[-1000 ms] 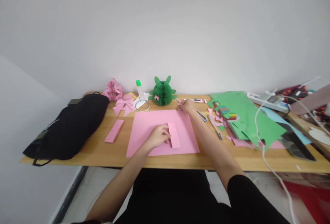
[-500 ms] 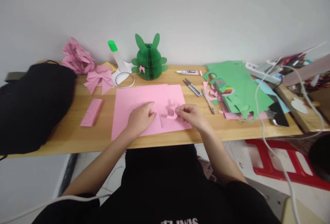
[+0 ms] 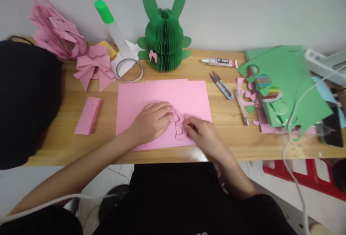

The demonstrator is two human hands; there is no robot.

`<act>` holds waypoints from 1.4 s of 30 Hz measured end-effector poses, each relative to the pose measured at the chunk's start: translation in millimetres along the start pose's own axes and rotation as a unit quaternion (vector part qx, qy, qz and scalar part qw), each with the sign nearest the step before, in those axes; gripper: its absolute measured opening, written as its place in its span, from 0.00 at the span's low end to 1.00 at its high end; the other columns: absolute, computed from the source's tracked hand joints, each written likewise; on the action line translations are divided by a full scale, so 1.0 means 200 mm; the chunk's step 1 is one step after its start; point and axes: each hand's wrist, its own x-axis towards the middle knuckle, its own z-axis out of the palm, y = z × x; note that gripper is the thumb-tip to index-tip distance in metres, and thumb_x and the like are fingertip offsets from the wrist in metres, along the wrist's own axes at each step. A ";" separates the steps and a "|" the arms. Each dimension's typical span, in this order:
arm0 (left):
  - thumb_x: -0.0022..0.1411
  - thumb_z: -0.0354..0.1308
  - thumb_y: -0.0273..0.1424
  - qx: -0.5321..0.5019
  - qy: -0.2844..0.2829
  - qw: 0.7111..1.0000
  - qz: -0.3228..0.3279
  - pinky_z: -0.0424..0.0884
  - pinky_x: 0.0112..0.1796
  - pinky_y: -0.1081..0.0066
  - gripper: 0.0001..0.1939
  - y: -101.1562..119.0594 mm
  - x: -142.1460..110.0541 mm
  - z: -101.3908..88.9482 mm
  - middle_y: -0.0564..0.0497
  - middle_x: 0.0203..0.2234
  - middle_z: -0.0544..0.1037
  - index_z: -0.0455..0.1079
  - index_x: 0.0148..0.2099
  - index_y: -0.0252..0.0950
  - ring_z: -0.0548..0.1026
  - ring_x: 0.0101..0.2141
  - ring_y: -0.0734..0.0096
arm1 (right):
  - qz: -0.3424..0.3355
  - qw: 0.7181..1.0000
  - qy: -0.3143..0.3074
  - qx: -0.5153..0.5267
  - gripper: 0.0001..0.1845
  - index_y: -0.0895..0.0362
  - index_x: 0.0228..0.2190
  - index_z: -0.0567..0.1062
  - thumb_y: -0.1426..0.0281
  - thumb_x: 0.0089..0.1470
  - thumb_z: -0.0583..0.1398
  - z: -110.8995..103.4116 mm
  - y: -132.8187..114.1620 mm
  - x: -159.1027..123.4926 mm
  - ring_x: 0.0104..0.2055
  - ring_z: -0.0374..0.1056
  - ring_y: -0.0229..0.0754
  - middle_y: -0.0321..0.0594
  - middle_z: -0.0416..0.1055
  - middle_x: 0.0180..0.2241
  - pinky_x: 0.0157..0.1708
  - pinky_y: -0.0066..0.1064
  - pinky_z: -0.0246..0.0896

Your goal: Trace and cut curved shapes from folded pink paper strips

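Pinching curvy, B-like pink cutout (image 3: 180,124): right hand (image 3: 204,134). Left hand (image 3: 154,122): flattened on sheet (image 3: 162,90).

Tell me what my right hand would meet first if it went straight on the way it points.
Most likely the pink paper cutout shaped like a B, right at the tips of your right hand. Past it, your left hand seems next in line, though depth is hard to judge.
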 end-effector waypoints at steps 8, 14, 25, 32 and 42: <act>0.65 0.54 0.24 -0.003 -0.001 1.000 0.023 0.73 0.46 0.59 0.10 -0.03 -0.01 0.04 0.42 0.46 0.79 0.74 0.45 0.30 0.75 0.49 0.56 | 0.006 0.999 -0.049 0.004 0.08 0.56 0.29 0.73 0.71 0.58 0.56 -0.06 -0.01 0.05 0.25 0.62 0.34 0.33 0.70 0.23 0.29 0.27 0.53; 0.66 0.51 0.26 -0.003 -0.034 0.999 0.008 0.73 0.48 0.59 0.11 -0.03 -0.02 0.03 0.43 0.48 0.78 0.75 0.46 0.32 0.74 0.51 0.58 | -0.008 0.998 -0.058 0.035 0.08 0.56 0.26 0.72 0.70 0.57 0.57 -0.07 0.01 0.08 0.23 0.58 0.32 0.31 0.67 0.21 0.28 0.26 0.52; 0.68 0.52 0.31 -0.019 -0.060 0.998 -0.027 0.69 0.50 0.58 0.13 -0.01 -0.02 0.04 0.44 0.50 0.77 0.74 0.50 0.37 0.72 0.52 0.57 | -0.005 0.998 -0.045 0.041 0.09 0.57 0.25 0.73 0.69 0.57 0.58 -0.07 0.00 0.06 0.21 0.58 0.31 0.30 0.66 0.20 0.26 0.26 0.51; 0.67 0.53 0.29 -0.014 -0.044 0.999 -0.004 0.70 0.50 0.57 0.13 -0.02 -0.03 0.04 0.41 0.49 0.76 0.74 0.50 0.34 0.72 0.52 0.55 | 0.021 0.986 0.123 0.112 0.08 0.56 0.37 0.74 0.68 0.59 0.56 0.00 0.04 -0.09 0.23 0.65 0.33 0.33 0.72 0.24 0.24 0.26 0.59; 0.67 0.54 0.36 -0.063 -0.149 0.987 -0.017 0.64 0.56 0.51 0.18 -0.02 -0.05 -0.02 0.42 0.59 0.67 0.70 0.57 0.43 0.64 0.60 0.51 | -0.175 0.946 0.218 -0.165 0.19 0.54 0.52 0.72 0.68 0.59 0.58 0.14 0.09 -0.28 0.46 0.68 0.47 0.49 0.71 0.47 0.43 0.40 0.69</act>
